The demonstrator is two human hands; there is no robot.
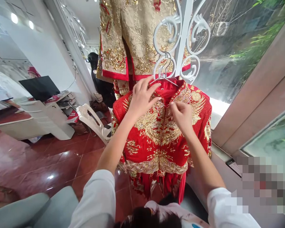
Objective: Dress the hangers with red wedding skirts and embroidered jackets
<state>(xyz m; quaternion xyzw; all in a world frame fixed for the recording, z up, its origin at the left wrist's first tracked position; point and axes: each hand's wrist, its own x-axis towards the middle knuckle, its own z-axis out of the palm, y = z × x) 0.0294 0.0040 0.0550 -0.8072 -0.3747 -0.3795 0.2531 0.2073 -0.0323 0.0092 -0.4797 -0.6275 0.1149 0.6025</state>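
Observation:
A red jacket [161, 139] with heavy gold embroidery hangs on a wire hanger [165, 74] from a white scrolled metal stand [180, 38]. My left hand [142, 96] rests on the jacket's upper left chest near the collar, fingers bent and pinching the fabric at the front opening. My right hand [181, 115] is closed in a pinch on the front closure just below the collar. Both hands meet at the centre seam. Above hangs a gold embroidered garment [130, 38] with red trim.
A large window [230, 47] runs along the right with a ledge [228, 158]. A white plastic chair [92, 122] lies tipped on the red tiled floor [49, 164]. A white desk [42, 117] carries a dark monitor [39, 87]. A grey seat [33, 209] is at lower left.

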